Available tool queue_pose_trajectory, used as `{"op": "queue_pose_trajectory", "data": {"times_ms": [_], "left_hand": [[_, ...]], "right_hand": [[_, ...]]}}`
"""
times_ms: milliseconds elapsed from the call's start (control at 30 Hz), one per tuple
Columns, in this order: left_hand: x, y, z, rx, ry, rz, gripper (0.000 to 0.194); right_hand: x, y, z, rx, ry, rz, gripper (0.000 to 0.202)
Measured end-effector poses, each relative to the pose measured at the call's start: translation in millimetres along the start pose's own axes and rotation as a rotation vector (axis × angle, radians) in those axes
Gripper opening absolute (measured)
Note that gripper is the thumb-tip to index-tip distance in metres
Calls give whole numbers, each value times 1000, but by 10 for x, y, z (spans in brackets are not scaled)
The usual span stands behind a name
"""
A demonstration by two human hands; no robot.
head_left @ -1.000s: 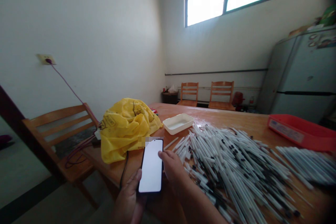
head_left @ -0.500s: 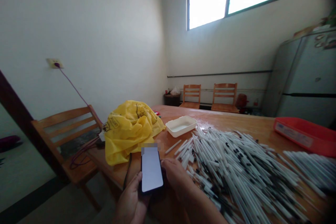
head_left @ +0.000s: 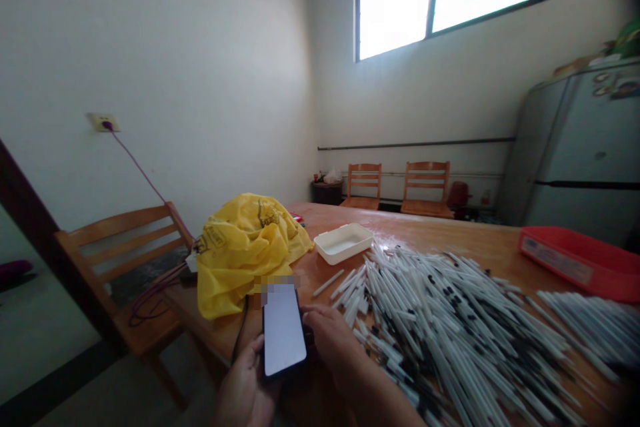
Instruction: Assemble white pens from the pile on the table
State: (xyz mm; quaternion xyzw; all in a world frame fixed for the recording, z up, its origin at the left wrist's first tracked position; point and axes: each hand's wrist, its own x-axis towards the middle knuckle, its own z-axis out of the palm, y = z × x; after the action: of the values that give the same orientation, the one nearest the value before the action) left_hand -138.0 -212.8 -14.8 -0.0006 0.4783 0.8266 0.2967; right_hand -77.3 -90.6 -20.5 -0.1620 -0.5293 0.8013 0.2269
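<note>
A smartphone [head_left: 285,333] with a bright, blank-looking screen is held upright in front of me, its top edge blurred out. My left hand [head_left: 247,380] wraps its lower left side from below, thumb along the edge. My right hand [head_left: 330,337] grips the right edge with curled fingers; the fingertips are partly hidden behind the phone. Just beyond the phone lies a crumpled yellow plastic bag [head_left: 245,247]. To the right spreads a big heap of white pens [head_left: 450,320] with black parts, close to my right forearm.
On the wooden table [head_left: 430,227] stand a cream plastic box [head_left: 343,252] and, at the right, a red tray [head_left: 555,260] beside a row of pens [head_left: 590,320]. A wooden chair [head_left: 125,267] with purple cables is at the left. A fridge [head_left: 585,147] stands at the far right.
The phone and both hands have shifted slightly left and down in the picture, along with a small move of the view. Both hands keep hold of the phone.
</note>
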Motion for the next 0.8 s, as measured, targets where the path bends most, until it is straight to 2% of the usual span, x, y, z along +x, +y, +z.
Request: {"op": "queue_pose_trajectory", "data": {"times_ms": [233,400,567,700,800], "left_hand": [[-6,23,78,-21,-81,-18,27],[-89,87,153,-40,-32,-66,30],[-137,117,177,-37,36,-25,32],[-99,112,162,-55,57,-57,33],[-73,113,167,-76,28,-59,33]], "right_hand": [[-14,-21,36,38,-33,-33,29],[-48,-65,62,26,12,14,30],[-57,-98,71,11,28,21,31],[-41,-85,70,17,2,0,30],[-39,-62,69,45,-44,-6,33]]}}
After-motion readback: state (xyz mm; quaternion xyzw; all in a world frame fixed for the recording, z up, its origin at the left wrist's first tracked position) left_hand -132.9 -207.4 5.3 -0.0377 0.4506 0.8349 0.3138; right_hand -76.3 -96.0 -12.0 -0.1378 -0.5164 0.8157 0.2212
